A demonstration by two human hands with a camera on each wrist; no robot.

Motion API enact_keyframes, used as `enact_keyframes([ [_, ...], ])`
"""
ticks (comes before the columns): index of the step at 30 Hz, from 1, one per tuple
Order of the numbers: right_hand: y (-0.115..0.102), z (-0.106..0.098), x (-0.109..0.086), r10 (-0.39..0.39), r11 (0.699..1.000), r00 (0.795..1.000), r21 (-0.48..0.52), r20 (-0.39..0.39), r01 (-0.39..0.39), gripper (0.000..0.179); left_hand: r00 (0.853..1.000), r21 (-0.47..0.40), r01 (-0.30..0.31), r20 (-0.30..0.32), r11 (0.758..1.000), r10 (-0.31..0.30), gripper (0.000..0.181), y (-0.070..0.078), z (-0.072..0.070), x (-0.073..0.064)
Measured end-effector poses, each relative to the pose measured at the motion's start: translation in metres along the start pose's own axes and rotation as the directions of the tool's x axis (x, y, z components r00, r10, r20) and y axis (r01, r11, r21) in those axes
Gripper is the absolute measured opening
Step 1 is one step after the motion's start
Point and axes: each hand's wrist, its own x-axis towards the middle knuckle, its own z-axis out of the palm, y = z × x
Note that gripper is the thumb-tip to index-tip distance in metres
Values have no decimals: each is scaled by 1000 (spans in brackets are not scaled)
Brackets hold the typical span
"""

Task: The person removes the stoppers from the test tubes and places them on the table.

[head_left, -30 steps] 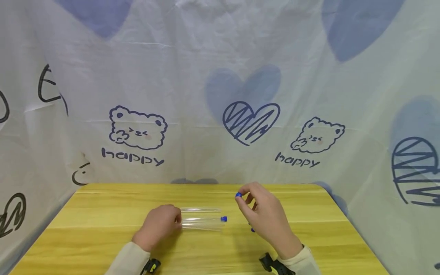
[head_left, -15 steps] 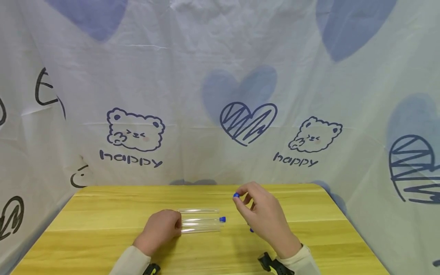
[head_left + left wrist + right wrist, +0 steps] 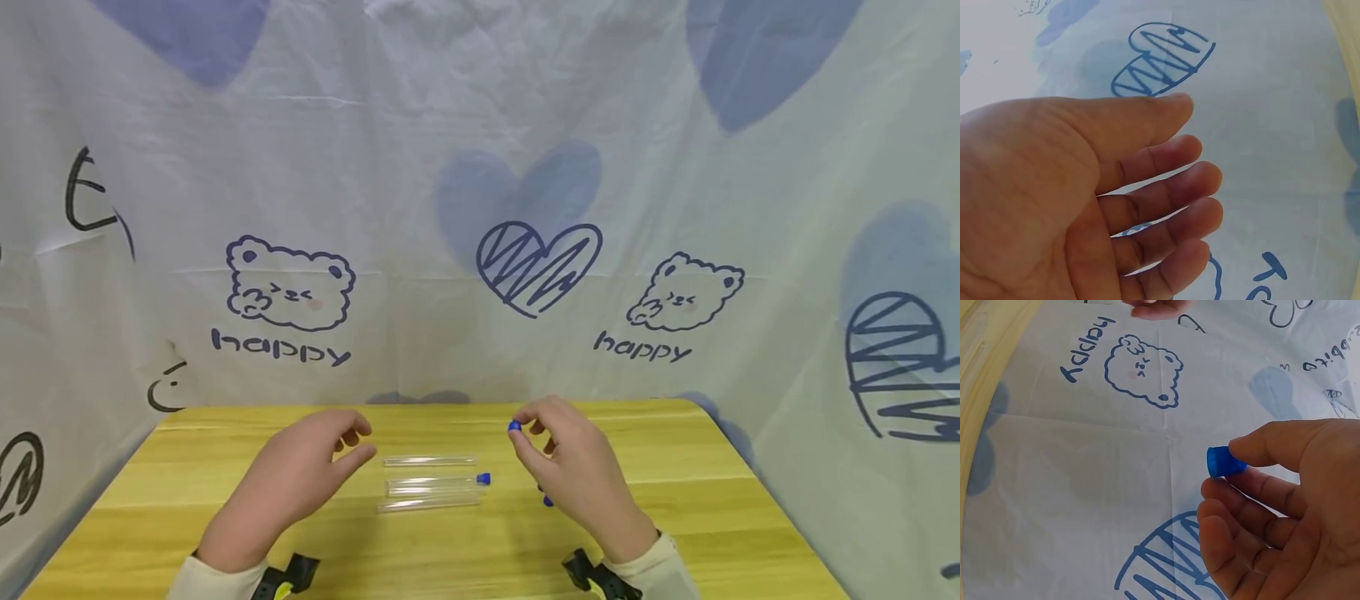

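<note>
My right hand (image 3: 581, 467) pinches a small blue cap (image 3: 1222, 462) between thumb and fingertips, above the table right of the tubes. Left of the tubes, my left hand (image 3: 300, 467) is raised with relaxed fingers and holds nothing; the left wrist view shows its bare palm and fingers (image 3: 1172, 194). Several clear test tubes lie side by side between the hands: an uncapped one (image 3: 430, 461) at the back, a near one (image 3: 427, 503), and a middle tube (image 3: 427, 482) with a blue cap (image 3: 483, 479) on its right end. More blue (image 3: 548, 501), apparently a loose cap, shows partly hidden beside my right hand.
The wooden table (image 3: 450, 558) has its far edge against a pale hanging cloth (image 3: 405, 333) printed with hearts and bears. The cloth also hangs at both sides. A black strap (image 3: 285, 577) sits on each wrist.
My left hand has let go of the tubes, rising and moving left, so their left ends now show. The right hand keeps its pinch on the cap, nearly still.
</note>
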Motion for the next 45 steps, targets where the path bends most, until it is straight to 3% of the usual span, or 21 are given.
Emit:
enact_keyframes([
  [5, 1, 0, 0, -8, 1000, 1000, 5, 4, 8, 9, 1000, -1, 4, -12, 1000, -4, 24, -2, -6, -4],
  [15, 0, 1, -2, 12, 1000, 999, 0, 42, -12, 9, 998, -4, -14, -59, 1000, 14, 28, 6, 1, -3],
  [34, 0, 6, -4, -2, 999, 998, -40, 64, 5, 12, 999, -14, -13, -30, 1000, 13, 26, 1, 6, -6],
  [40, 4, 12, 0, 20, 998, 992, -60, 122, -13, 11, 1000, -13, -5, -20, 1000, 4, 27, -4, 1, -8],
  [45, 27, 28, 7, 66, 996, 980, -72, 189, -53, 10, 1000, -18, -3, -16, 1000, 2, 30, -6, -4, -7],
])
